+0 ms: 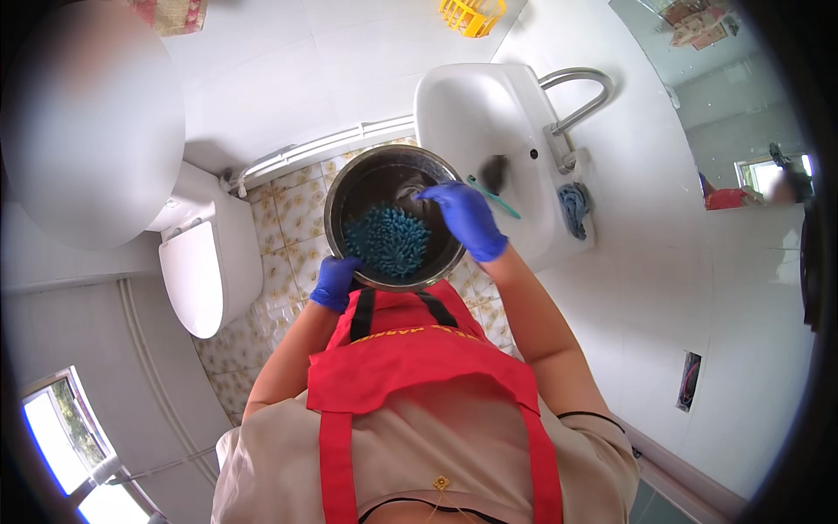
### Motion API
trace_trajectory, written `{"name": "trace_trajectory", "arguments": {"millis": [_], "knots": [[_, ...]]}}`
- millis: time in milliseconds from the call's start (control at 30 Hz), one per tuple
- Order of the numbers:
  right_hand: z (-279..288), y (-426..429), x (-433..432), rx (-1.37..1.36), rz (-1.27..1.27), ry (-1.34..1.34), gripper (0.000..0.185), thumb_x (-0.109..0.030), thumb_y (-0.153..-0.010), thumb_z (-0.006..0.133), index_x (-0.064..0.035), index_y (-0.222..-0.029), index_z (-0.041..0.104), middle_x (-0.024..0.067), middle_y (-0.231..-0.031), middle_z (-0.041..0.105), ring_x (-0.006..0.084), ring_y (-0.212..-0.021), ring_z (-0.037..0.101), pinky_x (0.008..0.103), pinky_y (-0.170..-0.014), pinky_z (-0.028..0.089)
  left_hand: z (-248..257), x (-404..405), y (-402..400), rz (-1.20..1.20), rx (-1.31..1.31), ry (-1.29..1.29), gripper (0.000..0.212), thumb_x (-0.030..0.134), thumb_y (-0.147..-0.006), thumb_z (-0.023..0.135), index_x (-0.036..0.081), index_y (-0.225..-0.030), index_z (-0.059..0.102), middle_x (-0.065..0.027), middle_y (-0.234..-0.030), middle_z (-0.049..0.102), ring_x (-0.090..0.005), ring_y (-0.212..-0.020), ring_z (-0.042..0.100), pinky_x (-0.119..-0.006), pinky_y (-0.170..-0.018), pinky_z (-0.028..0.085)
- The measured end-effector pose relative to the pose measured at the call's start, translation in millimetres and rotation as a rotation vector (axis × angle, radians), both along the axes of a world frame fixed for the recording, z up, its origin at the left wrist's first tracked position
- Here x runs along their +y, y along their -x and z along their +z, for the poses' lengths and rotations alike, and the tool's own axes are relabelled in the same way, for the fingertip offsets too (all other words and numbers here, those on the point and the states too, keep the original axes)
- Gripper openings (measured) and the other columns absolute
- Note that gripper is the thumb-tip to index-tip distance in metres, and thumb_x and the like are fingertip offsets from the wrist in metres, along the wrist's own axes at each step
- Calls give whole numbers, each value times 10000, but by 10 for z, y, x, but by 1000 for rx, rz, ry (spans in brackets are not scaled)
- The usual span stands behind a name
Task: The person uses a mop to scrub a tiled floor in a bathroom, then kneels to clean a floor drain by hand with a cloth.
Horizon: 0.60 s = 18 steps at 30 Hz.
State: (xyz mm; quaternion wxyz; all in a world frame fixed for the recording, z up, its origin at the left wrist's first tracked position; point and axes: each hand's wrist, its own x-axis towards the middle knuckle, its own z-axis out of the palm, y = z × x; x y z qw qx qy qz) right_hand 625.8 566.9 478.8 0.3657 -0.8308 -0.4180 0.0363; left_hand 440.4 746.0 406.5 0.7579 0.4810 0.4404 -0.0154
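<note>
A round metal basin [332, 216] of dark water sits in front of my red apron. Partly under the water lies a teal chenille cleaning mitt or mop head [396, 242]. My left hand [336, 283], in a blue glove, grips the basin's near-left rim. Over the right rim reaches my right hand [470, 219], also gloved in blue, its fingers pointing inward above rippled, shiny water. Whether those fingers hold anything is unclear. Just right of that hand, a thin green stick-like tool [501, 202] lies in the white washbasin [452, 98], beside a dark oval patch.
A curved metal faucet [602, 85] and a blue-grey cloth [573, 209] are on the washbasin's right edge. To the left stands a white toilet [229, 262] on patterned floor tiles [298, 206]. A yellow plastic basket [473, 16] is at the top. Wires show in a wall opening [689, 381].
</note>
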Motion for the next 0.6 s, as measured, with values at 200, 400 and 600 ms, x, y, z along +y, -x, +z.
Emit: {"name": "trace_trajectory", "arguments": {"millis": [200, 400, 600], "knots": [[-731, 239, 746, -41, 98, 562, 225, -102, -787, 403, -101, -978, 522, 205, -922, 519, 346, -836, 553, 420, -733, 461, 70, 54, 86, 10, 50, 37, 125, 21, -606, 573, -68, -693, 562, -136, -641, 575, -238, -540, 578, -321, -502, 491], [-266, 727, 782, -186, 273, 527, 303, -137, -797, 391, -184, -1075, 504, 184, -946, 482, 356, -804, 549, 408, -742, 465, -185, 226, 250, 5, 42, 40, 153, 11, -622, 564, -82, -743, 562, -148, -682, 586, -241, -563, 585, -328, -516, 492], [-888, 825, 1115, 12, 225, 500, 266, -90, -786, 402, -99, -1024, 521, 201, -974, 494, 386, -752, 559, 425, -687, 470, -424, 364, 321, -19, 23, -70, 162, 34, -642, 567, -88, -749, 565, -137, -670, 585, -232, -556, 582, -318, -511, 486]]}}
